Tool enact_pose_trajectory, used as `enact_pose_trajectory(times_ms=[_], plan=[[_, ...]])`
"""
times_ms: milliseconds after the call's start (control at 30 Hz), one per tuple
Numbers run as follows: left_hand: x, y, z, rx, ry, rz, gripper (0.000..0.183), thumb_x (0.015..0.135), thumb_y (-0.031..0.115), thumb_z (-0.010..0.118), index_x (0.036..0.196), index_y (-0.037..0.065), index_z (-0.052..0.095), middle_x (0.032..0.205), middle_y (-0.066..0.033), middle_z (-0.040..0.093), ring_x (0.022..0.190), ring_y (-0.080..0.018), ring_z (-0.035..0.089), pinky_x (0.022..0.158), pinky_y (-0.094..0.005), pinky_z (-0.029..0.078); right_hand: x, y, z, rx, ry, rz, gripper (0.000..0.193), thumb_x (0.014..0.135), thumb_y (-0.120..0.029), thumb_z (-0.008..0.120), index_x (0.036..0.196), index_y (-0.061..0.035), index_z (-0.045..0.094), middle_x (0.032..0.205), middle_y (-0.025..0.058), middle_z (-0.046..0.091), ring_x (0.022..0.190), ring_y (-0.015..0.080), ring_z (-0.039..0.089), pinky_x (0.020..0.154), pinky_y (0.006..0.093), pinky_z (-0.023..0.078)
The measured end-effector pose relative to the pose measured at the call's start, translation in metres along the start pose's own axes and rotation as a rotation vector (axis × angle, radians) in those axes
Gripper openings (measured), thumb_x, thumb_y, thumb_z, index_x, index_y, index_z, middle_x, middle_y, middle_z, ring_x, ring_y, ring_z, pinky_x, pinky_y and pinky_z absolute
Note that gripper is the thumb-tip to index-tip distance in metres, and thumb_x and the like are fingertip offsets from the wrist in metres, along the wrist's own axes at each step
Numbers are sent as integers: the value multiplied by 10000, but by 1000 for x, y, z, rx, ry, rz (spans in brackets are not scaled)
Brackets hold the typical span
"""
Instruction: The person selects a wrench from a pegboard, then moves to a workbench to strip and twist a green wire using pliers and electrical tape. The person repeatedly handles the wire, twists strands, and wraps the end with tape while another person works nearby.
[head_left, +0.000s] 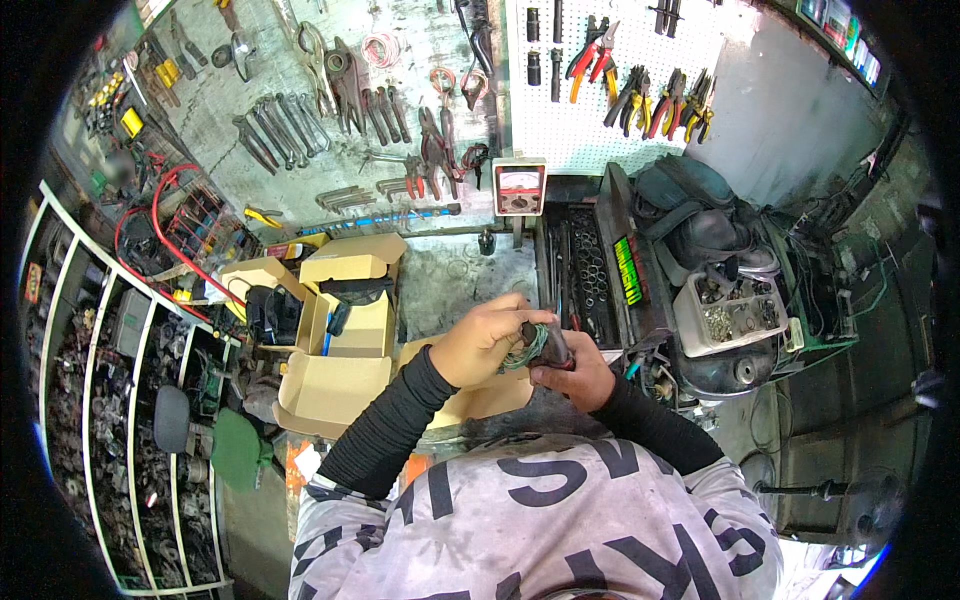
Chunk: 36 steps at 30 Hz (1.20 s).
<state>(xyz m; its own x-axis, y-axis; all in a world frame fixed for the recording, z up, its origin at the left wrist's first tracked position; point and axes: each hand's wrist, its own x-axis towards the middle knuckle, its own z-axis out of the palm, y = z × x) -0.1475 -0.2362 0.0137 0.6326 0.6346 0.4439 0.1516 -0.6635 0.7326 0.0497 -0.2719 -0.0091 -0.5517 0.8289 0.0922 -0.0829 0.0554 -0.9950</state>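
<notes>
My left hand (490,338) is closed, its fingers pinching a small looped bundle of thin green wire (518,357) in front of my chest. Closed around a dark, roughly cylindrical piece (553,347) is my right hand (580,376), its thumb lying along the near end. A bit of red shows by that thumb. The wire bundle and the dark piece touch, but my fingers hide where they meet. Below and left of my hands lies an open cardboard box (335,385). Past them stands a small dark fitting (487,241) on the grey metal worktop (440,270).
An analog multimeter (520,190) stands at the back. Right of my hands are an open toolbox (640,270) with sockets and a white parts tray (715,340). Pliers (597,58) and wrenches (285,130) hang on the wall. A metal rack (95,370) stands left.
</notes>
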Motion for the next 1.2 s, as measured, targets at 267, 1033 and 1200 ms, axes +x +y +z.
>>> enact_pose_trajectory(times_ms=[267, 1033, 1200], plan=[[-7, -2, -38, 7, -92, -42, 586, 633, -176, 422, 1125, 65, 631, 916, -130, 555, 889, -301, 562, 834, -350, 444, 24, -12, 24, 70, -98, 68, 195, 826, -146, 639, 949, -11, 572, 805, 16, 571, 718, 99, 527, 657, 257, 439], [-46, -135, -51, -1025, 875, -498, 328, 961, 339, 433, 1075, 59, 562, 1005, -94, 630, 874, -226, 606, 733, -366, 485, 117, -58, -47, 714, -134, 52, 695, 834, -519, 479, 1238, 46, 475, 1153, 266, 572, 1077, 390, 561, 961, 555, 398], [-140, -132, -6, -905, 849, -710, 177, 897, 194, 497, 933, 33, 560, 864, -99, 613, 745, -212, 602, 655, -348, 502, 171, -139, -68, 650, -307, -56, 622, 882, -510, 440, 1204, 18, 500, 1127, 261, 584, 1058, 403, 570, 913, 541, 443]])
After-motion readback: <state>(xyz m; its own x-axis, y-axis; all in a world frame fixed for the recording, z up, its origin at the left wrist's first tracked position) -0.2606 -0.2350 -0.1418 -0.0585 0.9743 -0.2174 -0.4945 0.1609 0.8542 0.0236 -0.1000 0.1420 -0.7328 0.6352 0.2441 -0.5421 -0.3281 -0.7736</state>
